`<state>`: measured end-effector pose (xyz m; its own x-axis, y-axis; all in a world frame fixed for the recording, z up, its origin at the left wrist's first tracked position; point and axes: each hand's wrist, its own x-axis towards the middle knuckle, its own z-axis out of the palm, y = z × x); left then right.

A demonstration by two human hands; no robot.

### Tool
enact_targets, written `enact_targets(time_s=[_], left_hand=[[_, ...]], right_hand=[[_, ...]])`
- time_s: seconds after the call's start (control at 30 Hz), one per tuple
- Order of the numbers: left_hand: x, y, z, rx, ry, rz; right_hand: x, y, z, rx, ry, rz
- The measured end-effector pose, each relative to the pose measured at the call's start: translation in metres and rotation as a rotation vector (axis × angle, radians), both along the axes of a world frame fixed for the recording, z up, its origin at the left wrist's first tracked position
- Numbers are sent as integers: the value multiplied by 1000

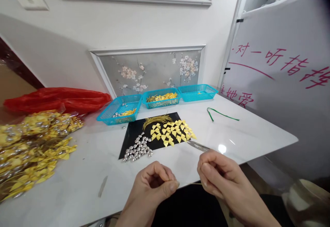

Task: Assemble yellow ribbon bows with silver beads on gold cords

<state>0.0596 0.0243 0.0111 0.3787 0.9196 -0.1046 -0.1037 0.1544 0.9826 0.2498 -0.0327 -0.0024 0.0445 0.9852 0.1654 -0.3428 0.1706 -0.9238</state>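
Note:
My left hand (156, 189) is pinched, thumb against fingertips, at the front edge of the white table. My right hand (223, 173) is closed a little to its right. A thin gold cord (194, 183) runs between the two hands and enters the right fist. Beyond the right hand, a pointed metal tool (198, 146), like scissors or tweezers, reaches toward the bows; its rear end is hidden. Yellow ribbon bows (177, 130), silver beads (138, 148) and a bundle of gold cords (157, 119) are spread on and around a black mat (130, 136).
Three blue baskets (103, 117) line the wall, two of them holding bows, cords or beads. Finished-looking yellow and silver strands (38, 151) pile up at left beside a red bag (59, 98). A green ribbon (224, 115) lies right. A whiteboard (278, 99) stands beside the table.

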Motion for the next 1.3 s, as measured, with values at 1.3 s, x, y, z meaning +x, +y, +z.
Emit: enact_targets(time_s=[1.3], left_hand=[[41,129,-12,725,1136,-109]], right_hand=[[34,-10,-17,-190,188,-207]])
